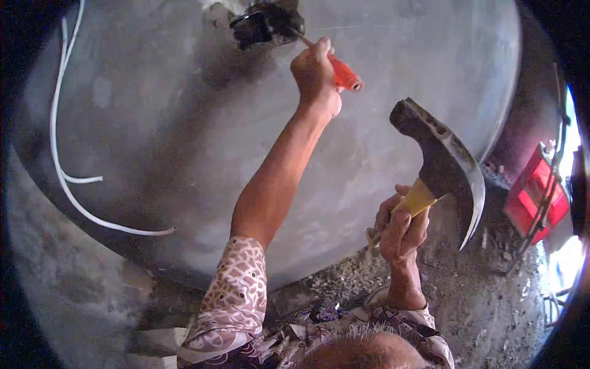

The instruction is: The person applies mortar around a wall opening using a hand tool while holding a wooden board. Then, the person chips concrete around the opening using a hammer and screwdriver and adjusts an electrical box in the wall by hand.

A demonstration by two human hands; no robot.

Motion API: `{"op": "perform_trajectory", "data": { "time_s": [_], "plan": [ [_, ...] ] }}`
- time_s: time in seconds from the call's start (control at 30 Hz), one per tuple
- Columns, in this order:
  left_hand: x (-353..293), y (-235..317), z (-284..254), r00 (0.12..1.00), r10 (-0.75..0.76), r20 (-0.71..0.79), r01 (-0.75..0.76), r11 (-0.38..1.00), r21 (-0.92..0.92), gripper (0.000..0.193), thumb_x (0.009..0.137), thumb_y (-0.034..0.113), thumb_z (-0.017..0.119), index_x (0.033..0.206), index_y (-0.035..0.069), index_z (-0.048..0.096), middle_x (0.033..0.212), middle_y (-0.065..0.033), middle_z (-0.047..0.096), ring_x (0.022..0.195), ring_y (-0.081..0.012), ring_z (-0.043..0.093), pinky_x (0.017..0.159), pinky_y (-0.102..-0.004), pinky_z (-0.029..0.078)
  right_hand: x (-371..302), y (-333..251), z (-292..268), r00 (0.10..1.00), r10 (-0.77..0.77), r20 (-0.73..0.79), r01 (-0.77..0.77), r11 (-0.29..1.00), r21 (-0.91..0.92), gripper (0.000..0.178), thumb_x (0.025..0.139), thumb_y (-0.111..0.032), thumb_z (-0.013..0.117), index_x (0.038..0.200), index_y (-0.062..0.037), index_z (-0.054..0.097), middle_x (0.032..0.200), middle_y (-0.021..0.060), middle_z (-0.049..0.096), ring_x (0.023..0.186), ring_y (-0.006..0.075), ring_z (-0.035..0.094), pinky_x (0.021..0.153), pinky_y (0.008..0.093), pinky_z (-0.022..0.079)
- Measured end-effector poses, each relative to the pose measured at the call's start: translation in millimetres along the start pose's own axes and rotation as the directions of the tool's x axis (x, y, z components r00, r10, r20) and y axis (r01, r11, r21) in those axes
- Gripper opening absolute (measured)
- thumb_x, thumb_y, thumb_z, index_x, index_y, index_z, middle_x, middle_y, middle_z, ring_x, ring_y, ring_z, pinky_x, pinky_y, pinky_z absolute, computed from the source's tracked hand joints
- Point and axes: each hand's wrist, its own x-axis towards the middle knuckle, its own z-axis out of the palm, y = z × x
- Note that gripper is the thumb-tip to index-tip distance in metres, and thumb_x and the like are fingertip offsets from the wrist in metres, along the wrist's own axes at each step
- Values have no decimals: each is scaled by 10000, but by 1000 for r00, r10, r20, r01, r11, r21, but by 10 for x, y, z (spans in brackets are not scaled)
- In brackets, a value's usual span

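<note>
My left hand (pixel 314 80) reaches up to the grey plastered wall (pixel 381 74), fingers closed round the orange handle of a screwdriver (pixel 345 74). Its shaft points into a dark recess in the wall that holds a black box (pixel 251 31); whether the tip touches the box I cannot tell. Lower and to the right, my right hand (pixel 402 230) grips a claw hammer (pixel 445 157) by its yellow handle near the head. The hammer is held apart from the screwdriver, its curved claw pointing down at the right and its striking face toward the upper left.
White cables (pixel 54 123) hang from the wall at the left, their loose ends curving inward. Rubble (pixel 347 273) lies along the wall's foot. A red object (pixel 538 194) stands at the far right, beside a bright opening.
</note>
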Motion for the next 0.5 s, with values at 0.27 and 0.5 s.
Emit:
{"op": "perform_trajectory", "data": {
  "time_s": [0.27, 0.5],
  "plan": [
    [99, -183, -214, 993, 95, -70, -88, 992, 88, 219, 843, 253, 635, 906, 77, 520, 815, -54, 567, 537, -175, 545, 425, -312, 417, -21, 707, 94, 987, 153, 43, -157, 885, 439, 495, 951, -434, 468, 1122, 28, 423, 611, 76, 515, 446, 107, 453, 401, 245, 353],
    [222, -165, -273, 990, 125, -58, -116, 982, 147, 263, 858, 330, 605, 821, 74, 561, 524, -9, 475, 388, -135, 397, 363, -259, 268, 26, 1039, 273, 970, 217, 111, -243, 844, 478, 483, 925, -439, 513, 1024, 32, 471, 626, 51, 517, 492, 91, 456, 426, 240, 384]
  ]
}}
